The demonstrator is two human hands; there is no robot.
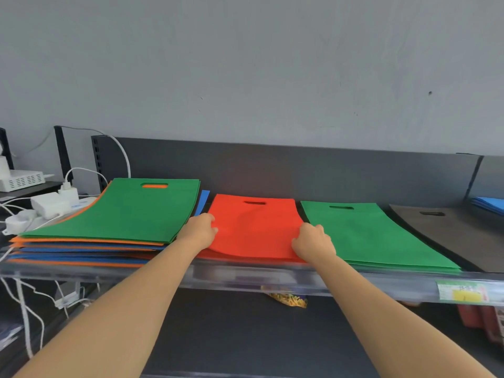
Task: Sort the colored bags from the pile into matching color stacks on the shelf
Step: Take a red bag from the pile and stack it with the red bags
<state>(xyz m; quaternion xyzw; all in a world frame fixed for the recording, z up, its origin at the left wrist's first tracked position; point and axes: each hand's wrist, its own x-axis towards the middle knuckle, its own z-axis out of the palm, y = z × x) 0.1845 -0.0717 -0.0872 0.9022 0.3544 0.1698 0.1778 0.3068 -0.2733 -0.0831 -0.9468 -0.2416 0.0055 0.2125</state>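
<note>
Both hands grip the orange bag [253, 227] on the shelf [272, 279].
Left hand [200, 231] and right hand [313, 241] curl their fingers over its side edges; mixed pile [109, 211] left, green stack [368, 236] right.

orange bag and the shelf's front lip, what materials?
The orange bag looks like non-woven fabric: matte, no sheen, bowing softly near its front edge, with a die-cut handle slot. The front lip is probably clear acrylic or similar plastic: glossy, see-through, with reflections.

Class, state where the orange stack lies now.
Head view, centre: the orange stack lies between the mixed pile at left and the green stack at right.
</note>
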